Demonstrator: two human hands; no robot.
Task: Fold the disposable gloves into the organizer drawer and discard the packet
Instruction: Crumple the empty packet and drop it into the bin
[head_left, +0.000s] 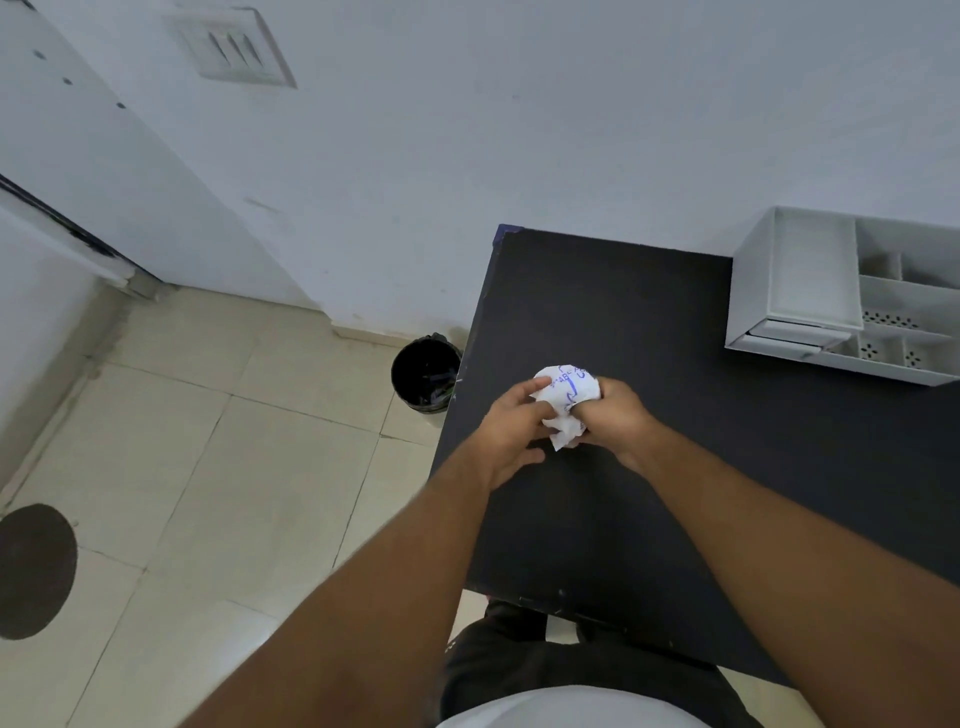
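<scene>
White crumpled packet (566, 402), blue print partly reading "ABL", clamped between left hand (511, 428) and right hand (615, 415); bin (426, 379) at nine o'clock.

We look down on a floor of pale beige square tiles (218, 441), with a dark round mat (34, 571) at its left edge. Plain white painted walls (519, 130) meet in a corner, and a white switch plate (234, 47) sits high on one. A matte black rectangular table (727, 493) stands against the wall, in soft, even light.
</scene>
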